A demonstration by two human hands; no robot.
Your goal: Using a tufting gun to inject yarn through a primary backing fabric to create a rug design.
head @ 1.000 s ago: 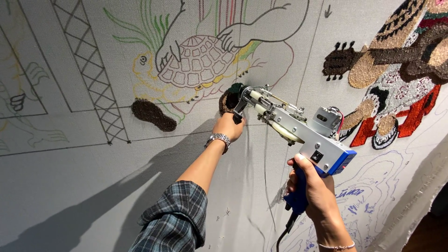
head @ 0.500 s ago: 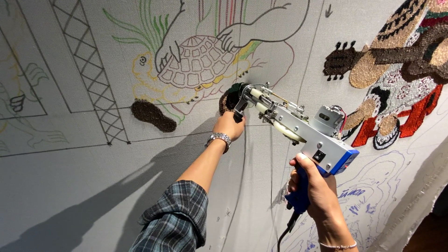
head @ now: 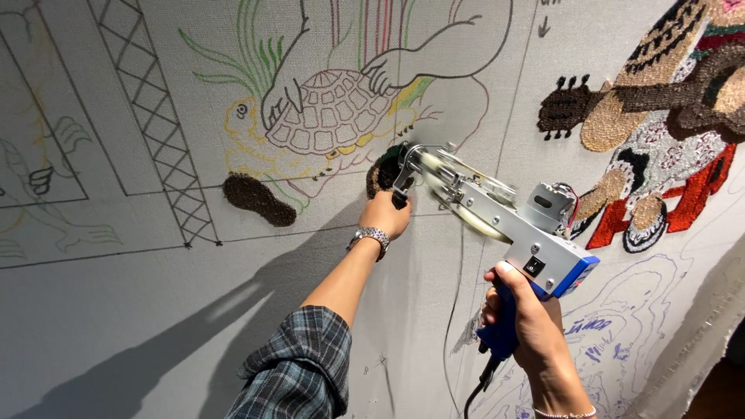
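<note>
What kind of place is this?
Likely a rug-tufting studio: a tufting gun held in both hands against a stretched backing cloth bearing a drawn turtle outline, with a finished tufted figure at right.

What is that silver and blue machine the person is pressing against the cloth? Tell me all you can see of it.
The silver metal tufting gun with a blue base and blue handle is held slanted, its tip against the stretched grey cloth with drawn outlines at a dark brown tufted patch below the drawn turtle. The right hand grips the blue handle; the left hand holds the front grip. A black switch sits on its side, red wires near the motor, and a black cord hangs from the handle. Its front parts look blurred.
</note>
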